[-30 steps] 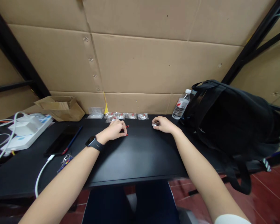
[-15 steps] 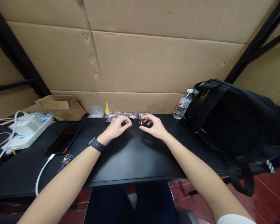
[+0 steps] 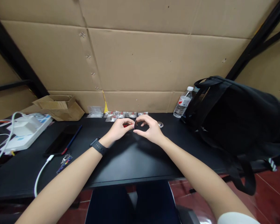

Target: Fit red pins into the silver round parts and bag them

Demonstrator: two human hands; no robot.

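Over the black table (image 3: pixel 135 168) my two hands meet at the fingertips. Between the thumb and fingers of my right hand (image 3: pixel 151 130) is a dark round disc (image 3: pixel 135 125), held on edge. My left hand (image 3: pixel 118 129), with a black watch on its wrist, pinches a small red piece (image 3: pixel 125 125), mostly covered by the fingers. Its fingertips touch or nearly touch the disc. Just right of my right hand lies a shiny round piece (image 3: pixel 160 124). Behind the hands are several small clear packets (image 3: pixel 120 114) with red bits in them.
To the left are a brown paper bag (image 3: pixel 60 109), a white power strip (image 3: pixel 25 137) with cables, a phone (image 3: pixel 63 140), a pen and a keyring (image 3: pixel 64 163). To the right stand a water bottle (image 3: pixel 183 102) and a black backpack (image 3: pixel 235 124). Cardboard (image 3: pixel 140 62) walls the back.
My hands have come together, the right one moving left with the disc and the left one slightly right. The shiny round piece on the table now shows beside my right hand.
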